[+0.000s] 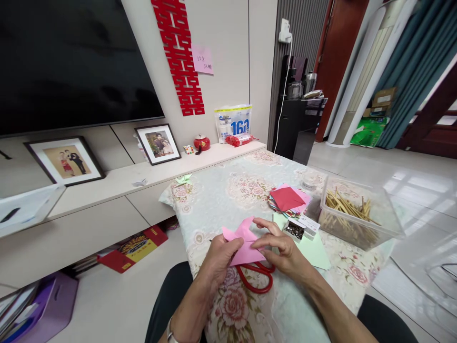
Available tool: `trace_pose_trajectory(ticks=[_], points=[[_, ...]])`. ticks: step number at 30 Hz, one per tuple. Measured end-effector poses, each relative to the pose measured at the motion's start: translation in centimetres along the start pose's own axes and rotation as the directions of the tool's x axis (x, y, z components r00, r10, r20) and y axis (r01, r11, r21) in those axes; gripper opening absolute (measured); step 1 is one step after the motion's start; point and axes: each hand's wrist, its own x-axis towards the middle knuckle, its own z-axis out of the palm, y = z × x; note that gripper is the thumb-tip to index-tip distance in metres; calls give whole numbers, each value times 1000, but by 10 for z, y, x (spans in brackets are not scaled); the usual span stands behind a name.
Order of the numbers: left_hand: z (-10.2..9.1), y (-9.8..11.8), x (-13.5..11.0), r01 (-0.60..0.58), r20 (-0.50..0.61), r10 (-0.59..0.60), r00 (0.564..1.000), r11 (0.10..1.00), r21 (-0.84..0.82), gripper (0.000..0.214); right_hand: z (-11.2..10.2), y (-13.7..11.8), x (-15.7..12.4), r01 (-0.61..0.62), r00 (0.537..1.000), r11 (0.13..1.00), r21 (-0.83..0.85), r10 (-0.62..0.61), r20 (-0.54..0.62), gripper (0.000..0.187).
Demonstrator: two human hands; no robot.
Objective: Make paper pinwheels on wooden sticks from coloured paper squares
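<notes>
A sheet of pink paper point(248, 258) with raised, folded flaps is held above the table between my two hands. My left hand point(219, 257) grips its left side, thumb on top. At the right side, the fingers of my right hand point(283, 250) are bent onto the paper, with thumb and fingertips close together at its edge. Below lies a pair of scissors with red handles point(262, 290); its blades are hidden under the paper and hands. Right of my right hand, a small open box of metal pins point(294, 230) rests on light green paper point(316, 252).
A stack of coloured paper squares point(287, 198) lies farther back. On the right stands a clear plastic bin point(357, 234) of thin yellowish sticks point(344, 205). A flowered tablecloth point(246, 188) covers the table. A small green folded paper point(183, 179) sits at the far left corner.
</notes>
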Motion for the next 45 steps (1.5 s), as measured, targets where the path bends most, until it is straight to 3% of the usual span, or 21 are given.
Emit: trace_pose_trajectory(ticks=[8,18,27,34,45], points=[[-5,-8,7,-24,-32,25,999,999,35,18,-1,4,0,-5,1000,999,-37,5,18,19],[7,-10,8,-52,-74,65,995,984,168,12,1,-4,0,-76,997,994,-79,77,11,17],[10,-21,12,-77,-80,102,992,961,265,9,5,-10,2,-112,992,989,-97,104,-76,11],[14,-22,12,-76,-93,105,990,959,273,10,10,-5,2,-171,981,977,-131,155,-119,13],[16,-25,11,-67,-128,106,986,959,274,10,13,3,1,-168,980,969,-183,143,-142,15]])
